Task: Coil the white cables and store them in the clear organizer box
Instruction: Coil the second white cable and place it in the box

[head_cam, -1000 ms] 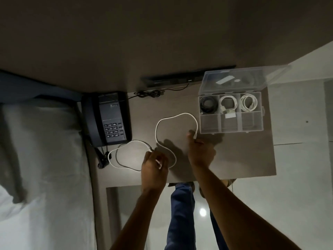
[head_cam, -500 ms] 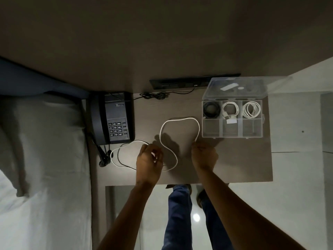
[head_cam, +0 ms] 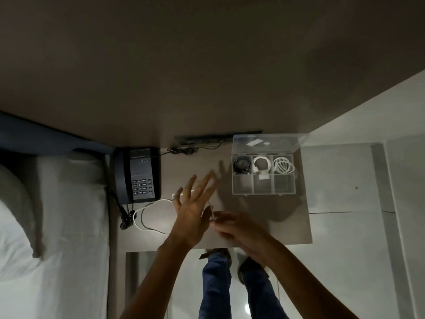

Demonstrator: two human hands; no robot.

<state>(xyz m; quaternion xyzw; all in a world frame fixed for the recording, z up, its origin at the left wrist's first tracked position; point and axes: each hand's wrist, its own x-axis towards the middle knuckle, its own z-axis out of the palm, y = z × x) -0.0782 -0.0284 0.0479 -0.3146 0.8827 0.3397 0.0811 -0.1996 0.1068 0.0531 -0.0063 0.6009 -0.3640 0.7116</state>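
The loose white cable lies on the table just in front of the telephone, looping toward the person and running under the left hand. That hand is raised with its fingers spread wide, a stretch of cable seemingly across the palm. The right hand is blurred at the left hand's thumb side; it seems to pinch the cable's end, but I cannot tell for sure. The cable looks light, thin and limp, likely springy enough to uncoil, so it is best pinched near a plug and wound around the fingers. The organizer box sits well to the right of the telephone, lid open, front compartments free.
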